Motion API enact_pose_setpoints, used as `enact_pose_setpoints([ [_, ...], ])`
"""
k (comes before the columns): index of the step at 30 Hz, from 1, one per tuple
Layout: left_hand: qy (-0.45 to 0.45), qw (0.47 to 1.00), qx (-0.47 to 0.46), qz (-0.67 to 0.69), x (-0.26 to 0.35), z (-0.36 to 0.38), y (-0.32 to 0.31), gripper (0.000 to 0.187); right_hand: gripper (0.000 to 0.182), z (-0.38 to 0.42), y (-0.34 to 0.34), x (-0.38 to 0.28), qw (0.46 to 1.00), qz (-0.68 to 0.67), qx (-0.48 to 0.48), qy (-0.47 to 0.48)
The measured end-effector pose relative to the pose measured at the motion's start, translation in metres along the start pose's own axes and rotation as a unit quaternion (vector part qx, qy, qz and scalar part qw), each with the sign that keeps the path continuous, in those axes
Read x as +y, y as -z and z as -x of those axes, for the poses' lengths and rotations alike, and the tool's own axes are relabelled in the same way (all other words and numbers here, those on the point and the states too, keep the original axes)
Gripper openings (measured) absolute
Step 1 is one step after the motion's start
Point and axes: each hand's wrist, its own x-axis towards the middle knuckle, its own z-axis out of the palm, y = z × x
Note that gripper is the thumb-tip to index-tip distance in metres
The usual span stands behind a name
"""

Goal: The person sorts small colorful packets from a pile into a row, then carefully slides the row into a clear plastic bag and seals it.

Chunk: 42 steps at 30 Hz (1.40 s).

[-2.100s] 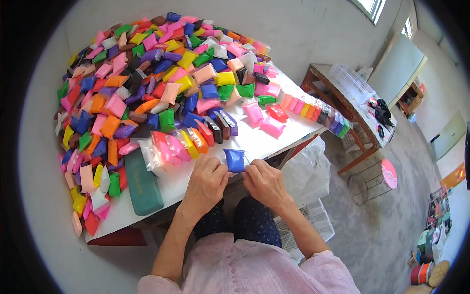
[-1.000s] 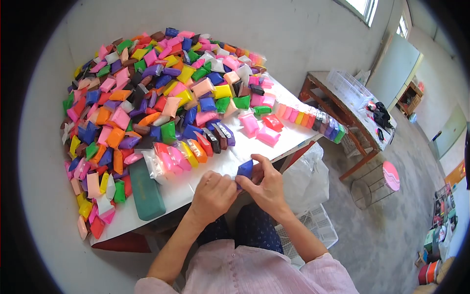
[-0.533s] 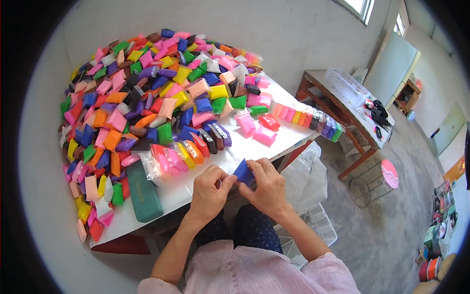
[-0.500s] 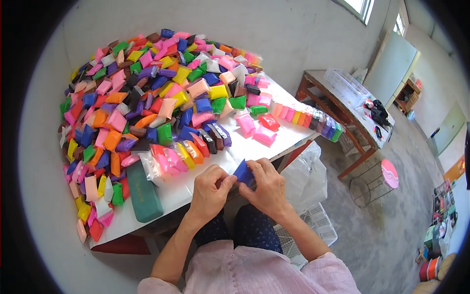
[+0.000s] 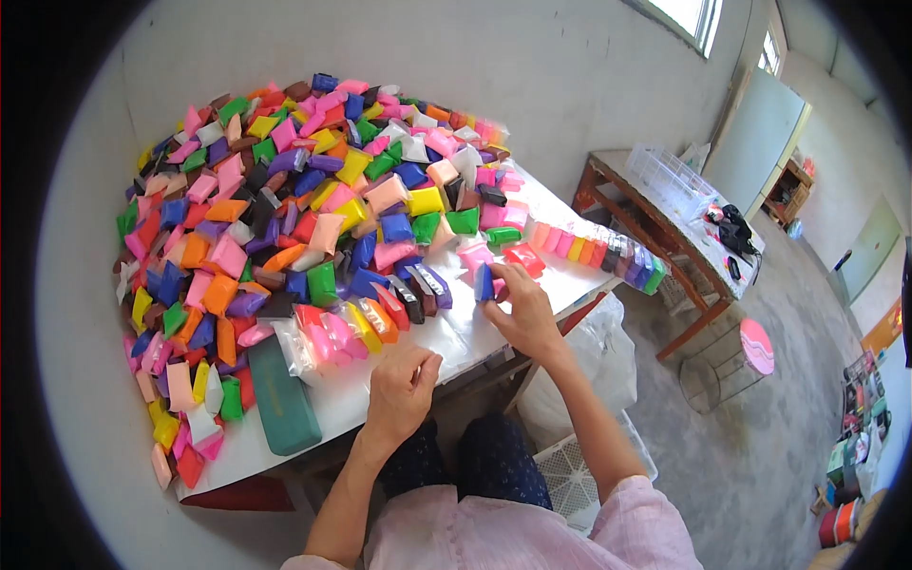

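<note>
My right hand (image 5: 524, 312) grips a small blue packet (image 5: 484, 283) between thumb and fingers, standing it on edge over the white table (image 5: 456, 347). Beside the row's near end, my left hand (image 5: 401, 385) is closed with its fingers curled in, and nothing shows in it. A row of upright packets, among them an orange packet (image 5: 379, 321) and a black packet (image 5: 407, 300), runs between my hands and the big heap. Pink packets and a red packet (image 5: 522, 257) lie just behind my right hand, which partly hides them.
A large heap of coloured packets (image 5: 285, 190) covers the table's left and back. A long green box (image 5: 283, 399) lies near the front edge. Bagged rows of packets (image 5: 598, 252) sit at the right end. Below are a white crate (image 5: 594, 475) and plastic bag (image 5: 598, 361).
My right hand has carried the blue packet forward, away from my body, to the table. My left hand has let go of it and moved slightly down and left.
</note>
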Motion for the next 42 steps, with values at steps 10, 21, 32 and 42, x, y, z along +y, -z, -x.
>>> enact_pose_setpoints([
  [10, 0.104, 0.981, -0.007, 0.163, -0.010, 0.004, 0.005, 0.018, 0.053, -0.042, -0.031, 0.015, 0.991, -0.025, -0.135, 0.006],
  [21, 0.103, 0.981, -0.015, 0.163, -0.009, 0.003, 0.005, 0.016, 0.063, -0.031, -0.037, 0.007, 0.989, 0.049, -0.137, 0.012],
  [32, 0.100, 0.980, -0.011, 0.172, -0.008, 0.004, 0.005, 0.016, 0.052, -0.024, -0.029, 0.002, 0.999, 0.006, 0.000, 0.034],
  [42, 0.103, 0.982, -0.032, 0.155, -0.012, 0.003, 0.006, 0.018, 0.029, -0.106, -0.040, 0.006, 0.978, 0.173, -0.049, 0.105],
])
